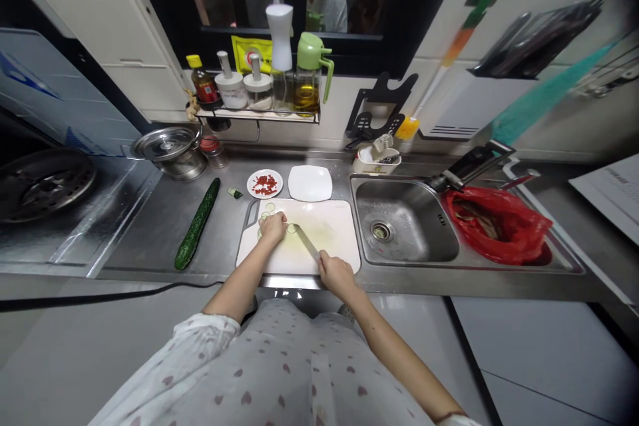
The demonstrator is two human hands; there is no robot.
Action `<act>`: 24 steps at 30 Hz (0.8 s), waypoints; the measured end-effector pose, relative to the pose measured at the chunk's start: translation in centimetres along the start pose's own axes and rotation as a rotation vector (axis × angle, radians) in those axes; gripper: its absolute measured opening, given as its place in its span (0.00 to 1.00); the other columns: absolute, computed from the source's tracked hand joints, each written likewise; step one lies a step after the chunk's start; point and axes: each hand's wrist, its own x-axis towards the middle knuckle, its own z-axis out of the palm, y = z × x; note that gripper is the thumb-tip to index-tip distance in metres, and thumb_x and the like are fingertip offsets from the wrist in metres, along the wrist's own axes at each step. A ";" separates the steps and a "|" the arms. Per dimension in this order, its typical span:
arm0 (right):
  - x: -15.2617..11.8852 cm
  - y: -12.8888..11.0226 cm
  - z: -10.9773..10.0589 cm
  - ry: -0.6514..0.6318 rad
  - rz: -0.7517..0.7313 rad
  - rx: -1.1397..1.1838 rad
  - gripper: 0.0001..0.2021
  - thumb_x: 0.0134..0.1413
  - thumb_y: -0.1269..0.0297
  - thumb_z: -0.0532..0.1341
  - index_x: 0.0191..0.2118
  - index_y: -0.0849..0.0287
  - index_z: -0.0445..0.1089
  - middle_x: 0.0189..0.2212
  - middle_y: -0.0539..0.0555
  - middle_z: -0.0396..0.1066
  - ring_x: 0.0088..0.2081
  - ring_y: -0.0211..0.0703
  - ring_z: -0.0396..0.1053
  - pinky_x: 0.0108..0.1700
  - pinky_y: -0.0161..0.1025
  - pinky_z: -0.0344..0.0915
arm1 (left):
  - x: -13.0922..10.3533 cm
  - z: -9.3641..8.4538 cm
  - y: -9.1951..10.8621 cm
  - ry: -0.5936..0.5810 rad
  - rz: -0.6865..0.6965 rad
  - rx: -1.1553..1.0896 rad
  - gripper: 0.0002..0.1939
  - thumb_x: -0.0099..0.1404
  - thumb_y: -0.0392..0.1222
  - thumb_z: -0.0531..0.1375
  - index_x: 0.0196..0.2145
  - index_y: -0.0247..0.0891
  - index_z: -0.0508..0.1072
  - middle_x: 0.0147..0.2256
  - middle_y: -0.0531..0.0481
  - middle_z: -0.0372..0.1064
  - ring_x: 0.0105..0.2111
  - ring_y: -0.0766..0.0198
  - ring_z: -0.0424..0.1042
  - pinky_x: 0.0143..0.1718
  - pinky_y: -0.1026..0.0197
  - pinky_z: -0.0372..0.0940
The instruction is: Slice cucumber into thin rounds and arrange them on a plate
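Observation:
My right hand grips the handle of a knife, whose blade points up and left across the white cutting board. Close to the blade's tip lies a thin cucumber slice. My left hand is over the left part of the board with its fingers curled together; what they hold, if anything, is hidden. Several more cucumber slices lie beside and partly under that hand. A whole cucumber rests on the steel counter to the left of the board.
Behind the board stand a plate of chopped red pieces and a white square plate. Cucumber scraps lie nearby. At right is the sink with a red plastic bag. A lidded pot stands at left, below a condiment shelf.

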 end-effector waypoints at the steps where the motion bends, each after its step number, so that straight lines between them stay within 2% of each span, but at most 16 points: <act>1: 0.2 -0.2 0.0 0.003 -0.012 -0.006 0.15 0.66 0.62 0.42 0.49 0.58 0.60 0.36 0.59 0.74 0.41 0.47 0.71 0.38 0.38 0.57 | 0.0 0.0 0.0 0.002 0.000 0.000 0.07 0.59 0.44 0.57 0.36 0.45 0.70 0.39 0.49 0.74 0.45 0.56 0.69 0.48 0.53 0.52; 11: 1.6 -0.8 -0.3 -0.002 -0.056 -0.028 0.13 0.65 0.65 0.43 0.47 0.60 0.61 0.36 0.60 0.73 0.40 0.48 0.72 0.39 0.39 0.59 | -0.3 -0.6 0.4 0.008 -0.011 -0.014 0.06 0.58 0.43 0.57 0.35 0.44 0.71 0.37 0.48 0.75 0.43 0.56 0.69 0.47 0.53 0.52; 24: 2.3 -1.8 0.1 -0.028 -0.057 -0.023 0.14 0.60 0.74 0.45 0.49 0.62 0.60 0.36 0.62 0.73 0.42 0.49 0.72 0.39 0.39 0.61 | 0.2 -0.3 0.3 -0.015 -0.026 -0.018 0.06 0.59 0.44 0.58 0.35 0.45 0.70 0.38 0.48 0.74 0.44 0.56 0.68 0.48 0.53 0.51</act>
